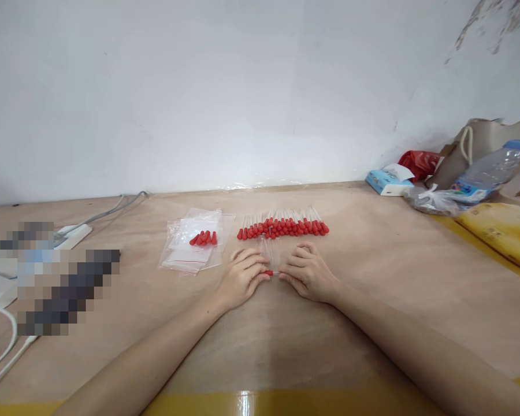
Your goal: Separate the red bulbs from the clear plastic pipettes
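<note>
Red-capped clear droppers [283,226]: neat far row, caps aligned for easy picking.
Left hand [241,281]: fingertips pinching one red-tipped clear dropper [268,260].
Right hand [308,274]: fingers curled, steadying it.
Clear zip bags [196,240]: left, within reach.

Both hands, left hand [241,281] and right hand [308,274], rest on table [372,289] flanking what looks like a small bag [269,257], dropper row [283,226] just behind, bag stack [195,240] left, bottle [487,172] far right.
</note>
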Demonstrator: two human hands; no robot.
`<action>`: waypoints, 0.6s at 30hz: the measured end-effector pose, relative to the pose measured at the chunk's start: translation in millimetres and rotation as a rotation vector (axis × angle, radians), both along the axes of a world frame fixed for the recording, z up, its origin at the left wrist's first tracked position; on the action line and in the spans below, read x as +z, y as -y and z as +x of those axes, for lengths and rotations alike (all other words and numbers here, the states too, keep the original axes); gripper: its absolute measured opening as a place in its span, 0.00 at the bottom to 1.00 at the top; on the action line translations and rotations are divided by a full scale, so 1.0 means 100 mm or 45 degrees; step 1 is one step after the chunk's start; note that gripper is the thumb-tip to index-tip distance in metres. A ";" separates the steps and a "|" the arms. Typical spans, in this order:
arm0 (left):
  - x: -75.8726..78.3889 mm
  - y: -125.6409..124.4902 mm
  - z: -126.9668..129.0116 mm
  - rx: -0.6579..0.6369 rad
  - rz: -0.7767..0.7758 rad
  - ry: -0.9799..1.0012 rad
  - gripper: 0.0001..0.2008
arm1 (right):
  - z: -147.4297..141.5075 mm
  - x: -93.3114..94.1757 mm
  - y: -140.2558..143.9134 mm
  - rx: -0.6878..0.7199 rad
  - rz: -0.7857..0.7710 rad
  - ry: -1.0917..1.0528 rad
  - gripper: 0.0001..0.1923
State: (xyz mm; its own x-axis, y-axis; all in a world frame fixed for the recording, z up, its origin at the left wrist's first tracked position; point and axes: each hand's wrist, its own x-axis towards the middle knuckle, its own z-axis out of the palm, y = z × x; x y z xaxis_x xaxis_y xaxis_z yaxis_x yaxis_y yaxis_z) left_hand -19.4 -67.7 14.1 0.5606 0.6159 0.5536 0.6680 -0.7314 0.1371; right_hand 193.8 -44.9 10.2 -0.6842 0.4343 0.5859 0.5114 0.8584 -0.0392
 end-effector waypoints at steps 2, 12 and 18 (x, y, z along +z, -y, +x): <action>0.02 0.02 0.02 -0.009 -0.057 -0.004 0.07 | -0.01 0.01 0.02 0.014 -0.016 0.000 0.13; 0.02 0.02 -0.30 0.098 -0.058 0.108 0.08 | 0.33 -0.06 -0.11 -0.153 0.016 -0.105 0.14; 0.06 0.02 -0.54 0.397 0.111 0.420 0.09 | 0.40 -0.14 -0.17 -0.394 -0.081 -0.260 0.13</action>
State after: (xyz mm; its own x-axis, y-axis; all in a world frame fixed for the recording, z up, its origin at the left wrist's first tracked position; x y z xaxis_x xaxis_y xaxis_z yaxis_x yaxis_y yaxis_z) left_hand -73.3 -69.5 20.5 0.1412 0.6704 0.7285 0.7890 -0.5207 0.3262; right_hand 233.4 -27.5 -3.3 -0.3867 0.6420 0.6621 0.7223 0.6572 -0.2154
